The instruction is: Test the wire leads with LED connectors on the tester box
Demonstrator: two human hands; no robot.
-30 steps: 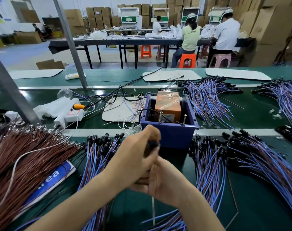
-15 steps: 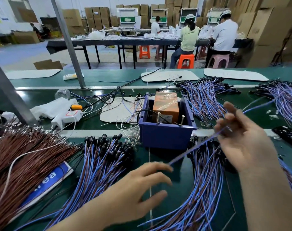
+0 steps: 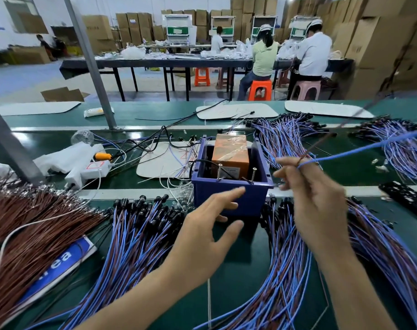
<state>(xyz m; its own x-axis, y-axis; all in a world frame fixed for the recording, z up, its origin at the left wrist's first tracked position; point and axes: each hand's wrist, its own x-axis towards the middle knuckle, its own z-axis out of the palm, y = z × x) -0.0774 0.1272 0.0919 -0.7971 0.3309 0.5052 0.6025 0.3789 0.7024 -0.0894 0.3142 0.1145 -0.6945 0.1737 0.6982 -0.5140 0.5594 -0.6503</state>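
Note:
A blue tester box (image 3: 231, 198) stands mid-bench with an orange unit (image 3: 231, 153) inside and two upright metal pins (image 3: 236, 173) at its front rim. My right hand (image 3: 319, 201) is raised to the right of the box and pinches one blue-and-brown wire lead (image 3: 359, 148) that trails up and to the right. My left hand (image 3: 207, 232) hovers with spread fingers in front of the box and holds nothing. Piles of blue-brown leads with black LED connectors lie to the left (image 3: 140, 234) and right (image 3: 295, 258) of my arms.
A heap of brown wires (image 3: 29, 225) fills the near left. More lead bundles (image 3: 286, 136) lie behind the box, with a white power strip (image 3: 93, 170) and cables to the left. A grey post (image 3: 88, 60) rises at the back left. People sit at far tables.
My hands were together in front of the box a second ago. The right hand has swung up and right with one lead; the left hand has opened and lifted toward the box.

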